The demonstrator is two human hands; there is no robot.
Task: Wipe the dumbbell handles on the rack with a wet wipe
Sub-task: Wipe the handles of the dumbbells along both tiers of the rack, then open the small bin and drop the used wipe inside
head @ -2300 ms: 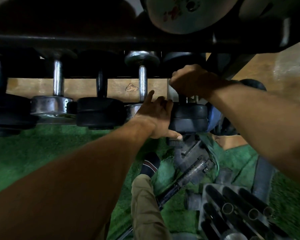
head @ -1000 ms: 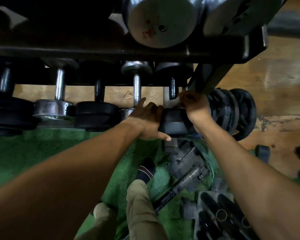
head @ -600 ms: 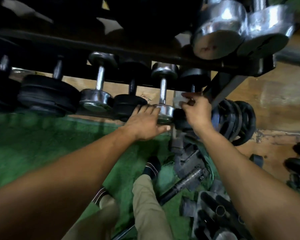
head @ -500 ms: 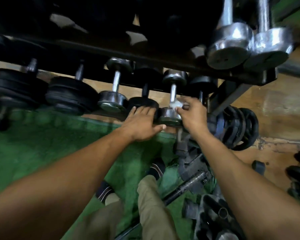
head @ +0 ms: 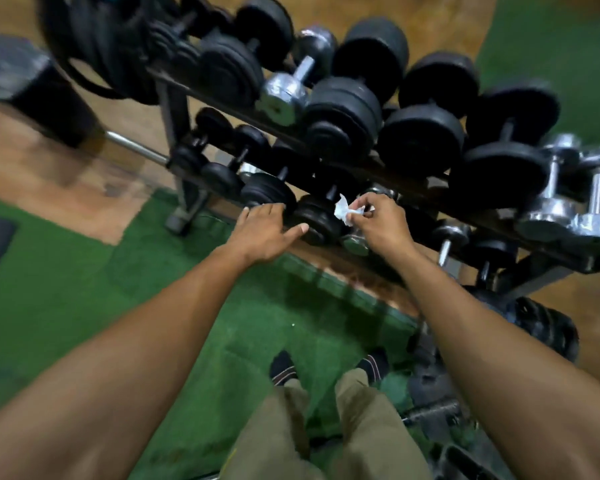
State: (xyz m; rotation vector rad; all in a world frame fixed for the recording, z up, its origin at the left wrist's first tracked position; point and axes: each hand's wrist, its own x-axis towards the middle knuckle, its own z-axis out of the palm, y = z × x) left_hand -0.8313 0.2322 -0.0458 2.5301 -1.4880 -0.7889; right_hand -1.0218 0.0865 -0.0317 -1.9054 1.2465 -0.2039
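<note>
Pinching a crumpled white wet wipe point(head: 346, 210) near the middle of the frame, the right hand point(head: 381, 220) holds it just above a small chrome dumbbell point(head: 357, 242) on the rack point(head: 413, 188)'s lower shelf. The left hand point(head: 265, 230) lies with fingers straight against the neighbouring black dumbbell point(head: 317, 220), apparently steadying it. This looks like the changeover between handles; next the wipe must be wrapped round a short bar tucked between close-set weights. The wipe is bunched and small, the handles mostly hidden in shadow.
</note>
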